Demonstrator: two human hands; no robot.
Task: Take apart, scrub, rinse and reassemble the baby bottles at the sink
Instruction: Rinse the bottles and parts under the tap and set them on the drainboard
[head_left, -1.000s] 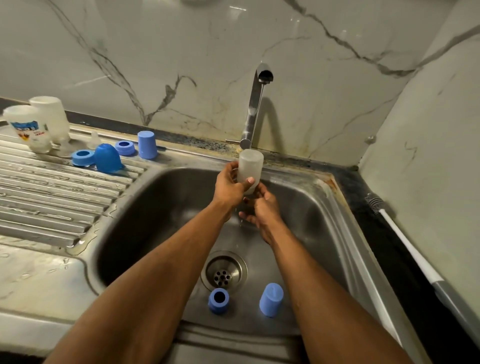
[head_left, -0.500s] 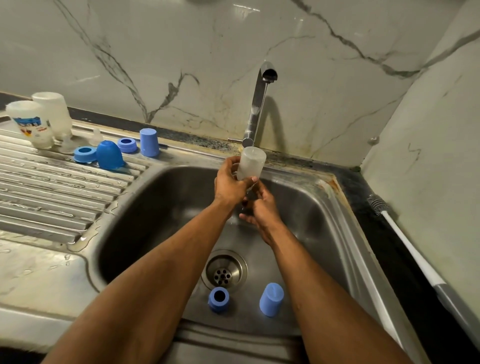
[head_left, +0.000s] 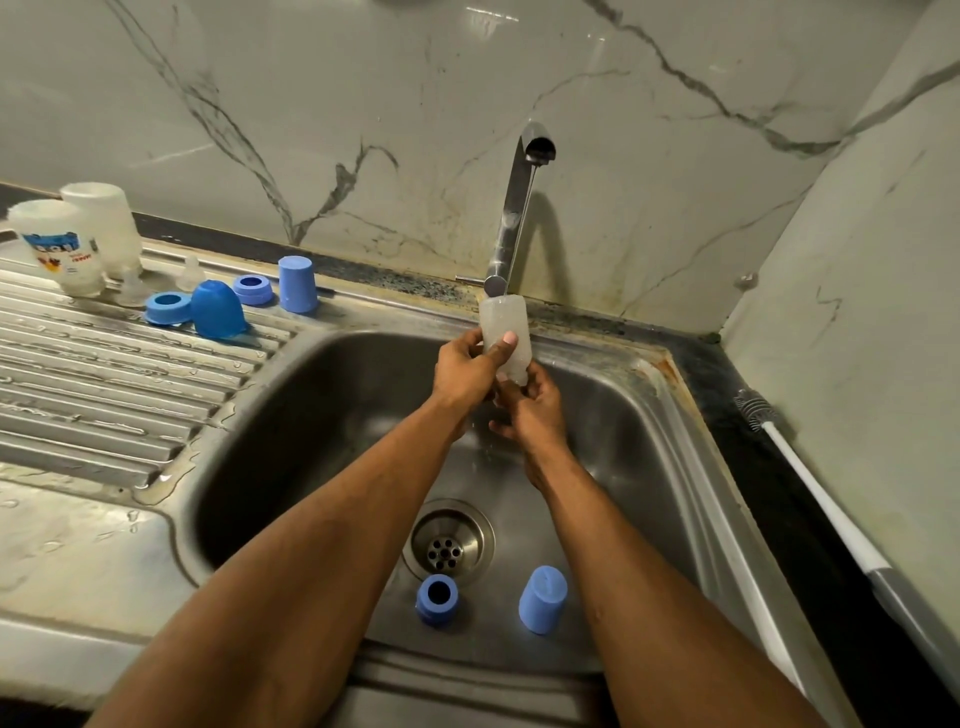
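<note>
Head view: the left hand (head_left: 465, 371) grips a frosted translucent plastic bottle body (head_left: 505, 332) over the steel sink basin (head_left: 291, 415), below the chrome tap (head_left: 514, 208); right hand (head_left: 535, 410) fingers curl at its lower end. Two blue plastic caps (head_left: 542, 599) lie at 6 o'clock by the drain

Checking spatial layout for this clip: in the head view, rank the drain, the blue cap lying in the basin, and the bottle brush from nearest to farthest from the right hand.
From the right hand:
1. Drain, just below it, basin middle.
2. Blue cap, near basin edge.
3. Bottle brush, right counter by the wall.
</note>
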